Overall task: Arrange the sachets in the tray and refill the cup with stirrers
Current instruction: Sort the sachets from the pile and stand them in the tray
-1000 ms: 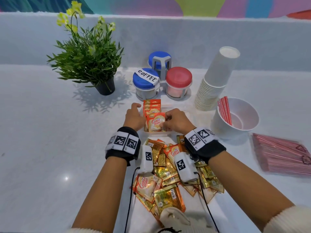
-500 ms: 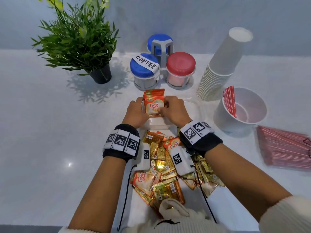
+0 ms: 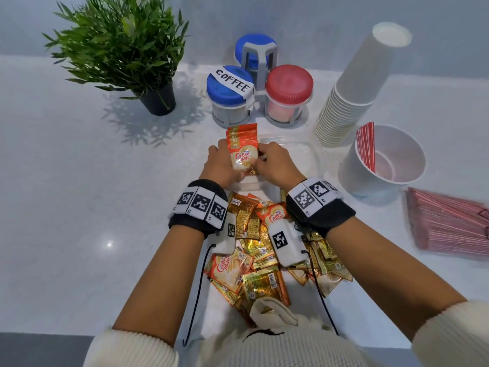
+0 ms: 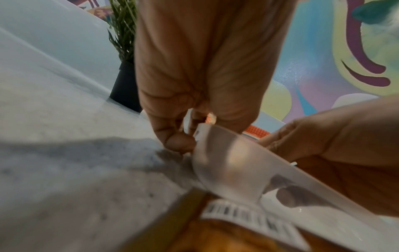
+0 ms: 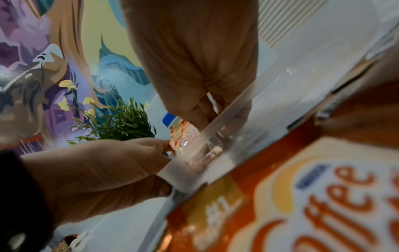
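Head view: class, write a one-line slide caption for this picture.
Both hands, left and right, stand Coffee-mate sachets upright in the clear tray.

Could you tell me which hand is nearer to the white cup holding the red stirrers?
Right. The right hand is at the tray, just left of the white cup; the left hand lies farther left, beyond the held sachet.

Orange creamer sachets (image 3: pixel 242 145) are stood upright in the clear tray (image 3: pixel 304 152); red stirrers (image 3: pixel 366 145) are leaned inside the white cup (image 3: pixel 354 165).
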`<control>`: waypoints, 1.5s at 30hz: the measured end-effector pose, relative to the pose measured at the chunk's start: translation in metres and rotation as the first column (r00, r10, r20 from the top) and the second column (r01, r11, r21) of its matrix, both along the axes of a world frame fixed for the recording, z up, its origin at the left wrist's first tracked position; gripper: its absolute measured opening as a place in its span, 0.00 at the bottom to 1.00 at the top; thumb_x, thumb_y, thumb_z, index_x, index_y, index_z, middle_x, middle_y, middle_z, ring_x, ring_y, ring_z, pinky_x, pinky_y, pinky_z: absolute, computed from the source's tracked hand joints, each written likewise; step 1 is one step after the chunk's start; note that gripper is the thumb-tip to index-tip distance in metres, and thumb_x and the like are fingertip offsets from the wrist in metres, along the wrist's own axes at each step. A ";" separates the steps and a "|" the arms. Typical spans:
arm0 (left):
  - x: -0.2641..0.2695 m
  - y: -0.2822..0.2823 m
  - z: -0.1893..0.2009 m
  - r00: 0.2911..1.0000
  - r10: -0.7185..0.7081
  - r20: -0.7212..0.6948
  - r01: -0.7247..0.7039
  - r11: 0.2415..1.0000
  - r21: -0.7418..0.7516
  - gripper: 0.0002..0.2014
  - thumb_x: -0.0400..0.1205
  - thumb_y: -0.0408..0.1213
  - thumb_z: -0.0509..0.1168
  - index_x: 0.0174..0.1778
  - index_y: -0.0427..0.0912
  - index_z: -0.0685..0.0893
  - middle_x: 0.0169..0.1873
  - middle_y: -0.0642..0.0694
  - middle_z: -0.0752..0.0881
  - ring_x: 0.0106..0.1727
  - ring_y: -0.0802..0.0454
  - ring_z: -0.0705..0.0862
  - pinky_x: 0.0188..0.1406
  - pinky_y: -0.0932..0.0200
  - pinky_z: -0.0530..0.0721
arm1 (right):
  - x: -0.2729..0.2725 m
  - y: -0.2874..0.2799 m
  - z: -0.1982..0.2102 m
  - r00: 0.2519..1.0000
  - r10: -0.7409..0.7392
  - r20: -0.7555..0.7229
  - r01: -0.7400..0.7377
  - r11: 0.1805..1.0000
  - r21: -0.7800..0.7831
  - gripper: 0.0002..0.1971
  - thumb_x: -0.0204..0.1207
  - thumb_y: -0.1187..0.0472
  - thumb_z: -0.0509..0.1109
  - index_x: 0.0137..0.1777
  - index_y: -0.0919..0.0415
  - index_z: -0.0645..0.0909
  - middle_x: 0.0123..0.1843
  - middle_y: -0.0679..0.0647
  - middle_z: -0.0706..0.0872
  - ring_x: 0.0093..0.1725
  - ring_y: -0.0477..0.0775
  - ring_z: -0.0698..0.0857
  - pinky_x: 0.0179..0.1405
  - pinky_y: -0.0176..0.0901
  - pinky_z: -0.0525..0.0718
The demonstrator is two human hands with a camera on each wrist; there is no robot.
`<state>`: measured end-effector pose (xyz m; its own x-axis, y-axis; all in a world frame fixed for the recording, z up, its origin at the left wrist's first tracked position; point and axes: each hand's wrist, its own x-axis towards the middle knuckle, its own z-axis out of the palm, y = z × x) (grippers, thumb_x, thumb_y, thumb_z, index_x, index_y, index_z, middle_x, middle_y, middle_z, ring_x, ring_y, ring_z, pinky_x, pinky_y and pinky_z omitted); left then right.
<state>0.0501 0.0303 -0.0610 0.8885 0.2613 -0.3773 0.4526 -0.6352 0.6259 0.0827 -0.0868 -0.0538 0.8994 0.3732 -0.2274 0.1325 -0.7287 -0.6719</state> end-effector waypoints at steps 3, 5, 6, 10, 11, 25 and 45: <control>-0.001 0.000 0.000 1.000 0.012 0.007 -0.012 1.000 0.000 0.35 0.70 0.29 0.74 0.71 0.38 0.66 0.65 0.36 0.72 0.67 0.40 0.74 0.62 0.52 0.74 | 0.002 0.001 -0.003 1.000 0.017 0.013 -0.016 0.999 -0.047 0.13 0.77 0.70 0.62 0.59 0.71 0.82 0.59 0.69 0.84 0.59 0.66 0.81 0.48 0.38 0.72; -0.001 0.001 0.000 1.000 0.016 0.008 -0.016 1.000 -0.003 0.35 0.69 0.29 0.75 0.71 0.37 0.66 0.65 0.36 0.72 0.67 0.40 0.74 0.61 0.52 0.74 | 0.002 0.003 -0.005 0.999 0.033 0.006 -0.033 0.996 -0.079 0.12 0.76 0.71 0.62 0.56 0.72 0.81 0.57 0.71 0.83 0.59 0.69 0.80 0.48 0.41 0.72; -0.001 0.002 0.000 1.000 0.018 0.007 -0.018 1.000 -0.005 0.35 0.69 0.29 0.75 0.71 0.37 0.66 0.66 0.36 0.72 0.67 0.40 0.75 0.61 0.52 0.75 | 0.002 0.003 -0.005 0.999 0.044 0.001 -0.044 0.995 -0.088 0.11 0.75 0.71 0.62 0.56 0.73 0.81 0.56 0.71 0.83 0.59 0.69 0.79 0.47 0.41 0.71; -0.002 0.002 0.001 1.000 0.030 0.007 -0.030 0.999 -0.025 0.36 0.69 0.28 0.75 0.71 0.38 0.66 0.66 0.37 0.72 0.68 0.41 0.75 0.63 0.52 0.75 | 0.001 -0.002 0.003 1.000 0.023 -0.012 -0.024 0.998 -0.064 0.08 0.77 0.70 0.62 0.52 0.71 0.81 0.56 0.69 0.83 0.58 0.67 0.80 0.43 0.37 0.68; -0.003 0.002 0.002 0.999 0.036 0.008 -0.036 0.999 -0.036 0.36 0.69 0.28 0.75 0.71 0.38 0.66 0.66 0.37 0.73 0.68 0.41 0.75 0.63 0.51 0.75 | 0.001 -0.005 0.006 1.000 0.003 -0.002 -0.003 0.999 -0.054 0.08 0.77 0.69 0.62 0.52 0.70 0.80 0.57 0.68 0.82 0.59 0.65 0.80 0.43 0.37 0.68; -0.043 0.010 0.011 0.984 0.178 0.008 -0.176 0.977 -0.117 0.08 0.80 0.34 0.61 0.55 0.40 0.79 0.58 0.34 0.84 0.59 0.38 0.83 0.63 0.46 0.81 | -0.047 -0.012 0.024 0.978 0.205 0.031 -0.195 0.961 -0.193 0.06 0.73 0.59 0.70 0.41 0.63 0.84 0.49 0.64 0.87 0.47 0.61 0.84 0.44 0.46 0.80; -0.082 0.011 0.017 0.984 0.135 0.118 -0.097 0.956 -0.278 0.11 0.84 0.39 0.59 0.35 0.44 0.77 0.40 0.44 0.79 0.41 0.49 0.77 0.33 0.64 0.73 | -0.070 -0.016 0.024 0.997 0.072 0.025 -0.074 0.996 0.055 0.10 0.68 0.68 0.73 0.49 0.64 0.80 0.48 0.58 0.83 0.46 0.55 0.81 0.41 0.40 0.76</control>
<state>-0.0321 0.0411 -0.0439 0.9054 0.2705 -0.3273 0.4130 -0.3821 0.8267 0.0131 -0.1030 -0.0303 0.8741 0.4496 -0.1836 0.2001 -0.6779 -0.7074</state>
